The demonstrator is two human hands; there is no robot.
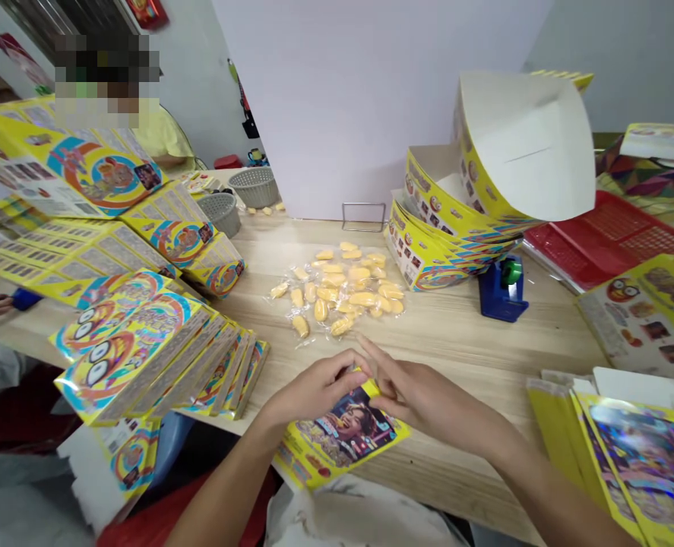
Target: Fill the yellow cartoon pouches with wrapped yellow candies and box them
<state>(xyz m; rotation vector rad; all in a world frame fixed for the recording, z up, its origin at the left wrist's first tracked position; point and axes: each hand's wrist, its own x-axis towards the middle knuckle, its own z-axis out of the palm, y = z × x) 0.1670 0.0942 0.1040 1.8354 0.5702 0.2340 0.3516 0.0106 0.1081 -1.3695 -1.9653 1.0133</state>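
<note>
our left hand (314, 391), curled narrow on a yellow printed carton (342, 433); our right hand (428, 396), spread wide against it; wrapped yellow sweets (337, 285) just beyond.

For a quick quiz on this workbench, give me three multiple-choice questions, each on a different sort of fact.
1. Where is the blue tape dispenser? A) at far left B) beside the box stack C) at the near edge
2. What colour is the tray at right? A) green B) blue C) red
3. What state is the top box in? A) open B) taped shut C) flattened

Answers:
1. B, it stands just right of the stack.
2. C, its mesh shows red.
3. A, its white inside shows.
</note>
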